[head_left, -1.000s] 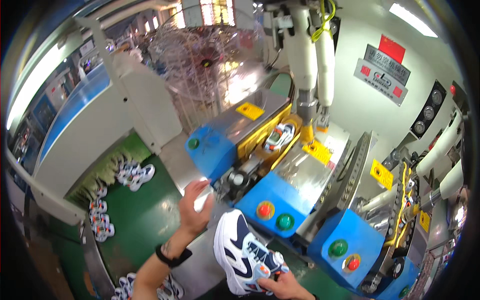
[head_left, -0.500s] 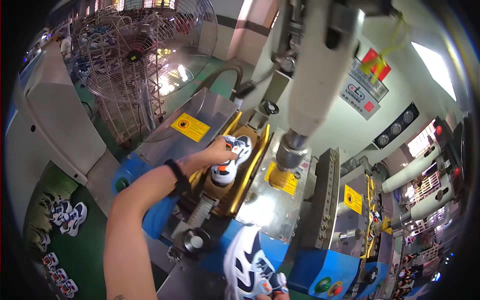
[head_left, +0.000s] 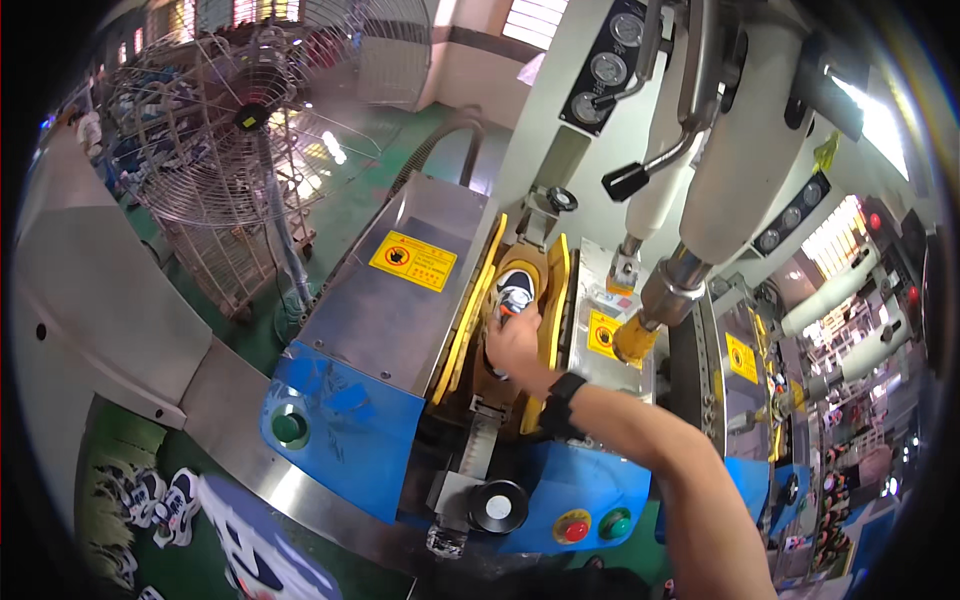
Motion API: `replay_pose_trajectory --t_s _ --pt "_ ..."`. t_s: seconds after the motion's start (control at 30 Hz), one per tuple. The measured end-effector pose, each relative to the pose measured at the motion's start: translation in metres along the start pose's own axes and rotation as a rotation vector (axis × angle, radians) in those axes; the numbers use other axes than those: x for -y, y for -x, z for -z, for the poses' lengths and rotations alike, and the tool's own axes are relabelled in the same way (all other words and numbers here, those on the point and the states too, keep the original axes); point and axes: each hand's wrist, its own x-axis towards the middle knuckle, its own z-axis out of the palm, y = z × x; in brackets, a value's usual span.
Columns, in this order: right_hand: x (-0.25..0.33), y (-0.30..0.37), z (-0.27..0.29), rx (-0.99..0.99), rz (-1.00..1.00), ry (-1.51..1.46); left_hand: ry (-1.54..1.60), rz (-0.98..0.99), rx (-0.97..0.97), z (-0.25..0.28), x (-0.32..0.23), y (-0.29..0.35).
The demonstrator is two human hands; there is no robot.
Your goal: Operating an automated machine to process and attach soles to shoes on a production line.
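Right hand point(head_left: 515, 345) now in the machine point(head_left: 350, 435) where left was, pinching a shoe point(head_left: 516, 290) between yellow side plates point(head_left: 557, 300) (left hand out of frame, can't tell). Keep sole flat, toe centred.

- Green floor point(head_left: 405, 140) over there, catching bright patches of light point(head_left: 333, 147)
- Beyond it, a pale wall point(head_left: 468, 82) with a dark band point(head_left: 485, 42)
- A bright barred window point(head_left: 537, 20)
- A standing fan point(head_left: 250, 117) before a metal rack point(head_left: 232, 282)
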Motion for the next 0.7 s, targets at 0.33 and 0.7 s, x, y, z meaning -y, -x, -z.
replay_pose_trajectory --t_s 0.33,0.7 --pt "0.013 -0.016 -0.017 0.263 -0.385 -0.565 -0.602 -0.341 0.086 0.077 0.045 0.071" --pt "-0.015 0.182 0.264 0.378 0.924 0.086 0.145 0.13 0.097 0.001 -0.003 0.162"
